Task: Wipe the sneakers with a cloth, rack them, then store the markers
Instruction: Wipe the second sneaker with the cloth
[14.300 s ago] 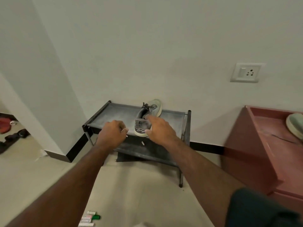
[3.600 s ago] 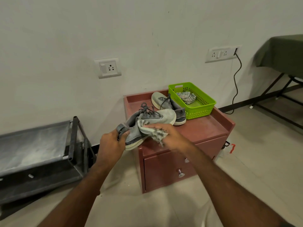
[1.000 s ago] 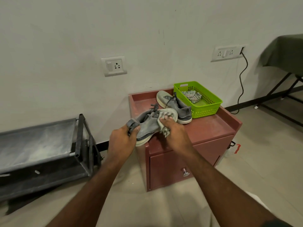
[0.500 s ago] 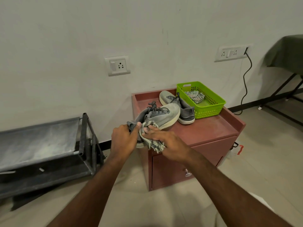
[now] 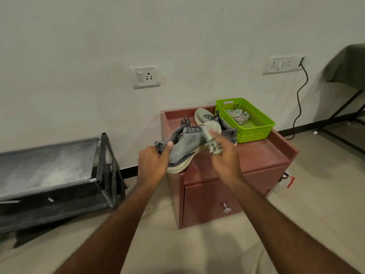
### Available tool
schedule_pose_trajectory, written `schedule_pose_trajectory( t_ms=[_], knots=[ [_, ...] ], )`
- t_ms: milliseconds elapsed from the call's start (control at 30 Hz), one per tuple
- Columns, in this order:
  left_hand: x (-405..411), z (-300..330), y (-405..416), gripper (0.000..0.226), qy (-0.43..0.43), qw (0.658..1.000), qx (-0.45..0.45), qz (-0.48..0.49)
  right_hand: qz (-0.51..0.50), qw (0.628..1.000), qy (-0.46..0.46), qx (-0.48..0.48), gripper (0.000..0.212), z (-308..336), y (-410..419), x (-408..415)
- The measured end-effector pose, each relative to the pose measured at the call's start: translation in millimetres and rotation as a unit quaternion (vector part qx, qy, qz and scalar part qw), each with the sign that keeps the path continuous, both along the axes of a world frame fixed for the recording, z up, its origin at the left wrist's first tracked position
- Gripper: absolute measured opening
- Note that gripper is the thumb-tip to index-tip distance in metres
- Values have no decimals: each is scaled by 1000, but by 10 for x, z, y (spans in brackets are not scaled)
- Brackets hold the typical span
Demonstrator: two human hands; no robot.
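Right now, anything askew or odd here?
Yes: the dark metal shoe rack leans, its dusty top shelf sloping and frame skewed. A loose dark sheet sticks out beneath it on the floor.

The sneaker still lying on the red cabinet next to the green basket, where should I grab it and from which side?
Probably by the heel collar. The second sneaker lies with its heel toward you and its toe toward the wall, so reach in from the front. The green basket crowds its right side; the held sneaker covers its left.

left hand (image 5: 153, 165) gripping sneaker (image 5: 187, 148), right hand (image 5: 227, 155) wiping, cloth (image 5: 214, 147)
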State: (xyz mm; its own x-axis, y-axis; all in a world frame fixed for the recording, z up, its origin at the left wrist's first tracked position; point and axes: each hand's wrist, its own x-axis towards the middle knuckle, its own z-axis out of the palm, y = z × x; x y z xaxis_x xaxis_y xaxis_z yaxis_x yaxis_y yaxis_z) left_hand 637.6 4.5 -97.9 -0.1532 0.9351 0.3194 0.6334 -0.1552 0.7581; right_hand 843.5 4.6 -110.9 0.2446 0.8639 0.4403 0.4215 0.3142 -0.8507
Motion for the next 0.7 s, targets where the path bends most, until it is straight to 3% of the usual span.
schedule_pose_trajectory(
  t_ms=[167, 267, 333, 400, 533, 700],
  knots=[
    [116, 19, -6, 55, -9, 1000, -6, 26, 205, 972, -110, -34, 79, 2, -148, -273],
    [76, 40, 25, 55, 21, 998, -4, 51, 316, 944, -64, -73, 64, 137, -252, -234],
    [79, 22, 31, 58, 50, 997, -1, 57, 301, 945, 66, -110, 45, 268, -251, -148],
    [123, -3, 17, 63, 70, 996, 7, 52, 217, 956, 168, -106, 42, 302, -187, -27],
    [154, -50, -54, 52, 15, 998, -19, -53, 134, 957, 230, -118, 37, 179, -130, -1],
    [-94, -123, -93, 87, -37, 981, -95, -164, 133, 928, 312, -155, 35, 153, -120, -52]
  ],
)
